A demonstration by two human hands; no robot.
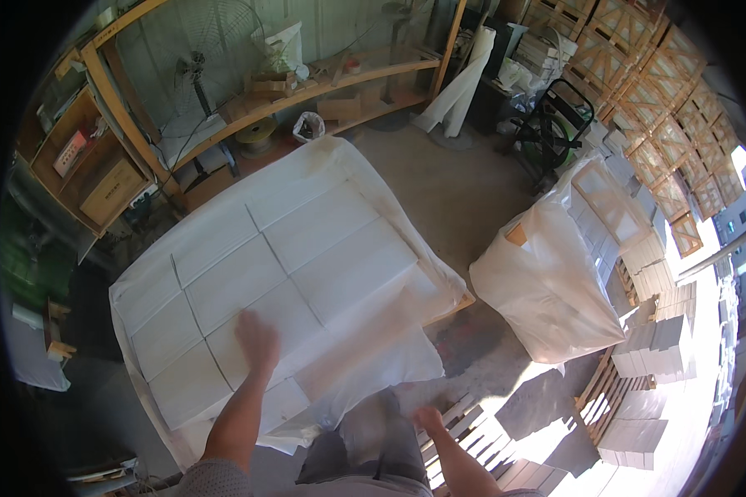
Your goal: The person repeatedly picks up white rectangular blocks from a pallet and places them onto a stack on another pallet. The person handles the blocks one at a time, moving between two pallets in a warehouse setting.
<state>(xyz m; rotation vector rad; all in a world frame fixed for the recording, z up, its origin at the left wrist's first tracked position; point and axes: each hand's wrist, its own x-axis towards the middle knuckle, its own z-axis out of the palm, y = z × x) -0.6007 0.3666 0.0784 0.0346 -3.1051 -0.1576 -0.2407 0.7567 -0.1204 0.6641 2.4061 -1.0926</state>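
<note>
A wide stack of flat white boxes or slabs (pixel 307 253) lies in front of me, set in rows with dark gaps between some. Clear plastic sheeting (pixel 369 364) surrounds the stack and hangs loosely over its near right edge. Over the near middle of the white tops is my left hand (pixel 259 338), its fingers smeared by motion; whether it touches the surface is unclear. My right hand (pixel 427 418) hangs low beside my right leg, off the stack, its fingers too small and blurred to read. Nothing is visibly held in either hand.
To the right stands another plastic-wrapped load (pixel 547 257), with a wheeled black cart (pixel 555 132) behind it. Pale box stacks (pixel 659 348) and slatted pallets (pixel 609 385) line the right side. A wooden shelf (pixel 307 91) with a fan (pixel 195 70) runs along the back wall.
</note>
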